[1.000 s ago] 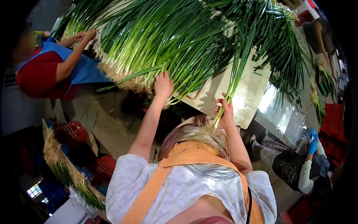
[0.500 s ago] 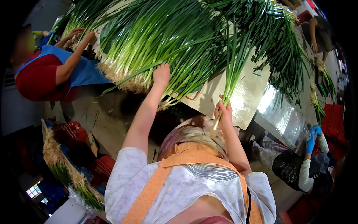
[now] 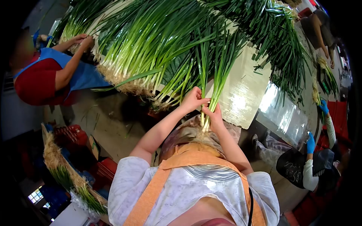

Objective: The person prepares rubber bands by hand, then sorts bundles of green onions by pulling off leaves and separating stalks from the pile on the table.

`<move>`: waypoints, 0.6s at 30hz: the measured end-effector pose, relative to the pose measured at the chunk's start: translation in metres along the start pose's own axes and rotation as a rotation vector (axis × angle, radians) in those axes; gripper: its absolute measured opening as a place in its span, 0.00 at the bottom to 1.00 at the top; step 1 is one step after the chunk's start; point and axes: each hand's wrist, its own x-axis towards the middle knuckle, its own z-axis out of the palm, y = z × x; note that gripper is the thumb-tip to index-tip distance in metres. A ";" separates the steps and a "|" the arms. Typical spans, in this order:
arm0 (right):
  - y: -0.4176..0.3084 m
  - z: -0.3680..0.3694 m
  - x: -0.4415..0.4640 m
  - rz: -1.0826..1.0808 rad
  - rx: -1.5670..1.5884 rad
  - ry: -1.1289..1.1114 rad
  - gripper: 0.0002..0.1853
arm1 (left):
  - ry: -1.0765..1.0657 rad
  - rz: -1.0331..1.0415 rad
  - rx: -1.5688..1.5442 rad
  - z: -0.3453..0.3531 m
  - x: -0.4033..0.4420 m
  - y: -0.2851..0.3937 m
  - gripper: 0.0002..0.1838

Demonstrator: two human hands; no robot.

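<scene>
My right hand [image 3: 215,116] is closed around a small bunch of green onions [image 3: 218,88], roots down towards my apron and leaves pointing away. Beside it, my left hand [image 3: 193,99] pinches a separate green onion [image 3: 203,81] against the left side of that bunch. Just beyond my hands lies a large pile of green onions [image 3: 147,49], its roots along the near edge. A few looser stalks [image 3: 174,88] lie at the pile's right end, closest to my left hand.
A pale table board [image 3: 241,90] lies right of the pile, with dark green leaves [image 3: 279,49] heaped beyond it. At left, a person in a blue apron [image 3: 81,73] handles onions. A blue-gloved person [image 3: 310,143] is at right. Rooted bunches [image 3: 56,158] line the lower left.
My left hand has come from the pile to the right, bringing a green onion beside the bunch. The right hand has shifted slightly left and nearer. The gloved person's hands have moved apart.
</scene>
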 end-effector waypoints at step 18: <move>-0.023 -0.062 -0.045 0.092 0.406 -0.116 0.20 | -0.203 -0.050 -0.409 0.085 0.030 0.051 0.12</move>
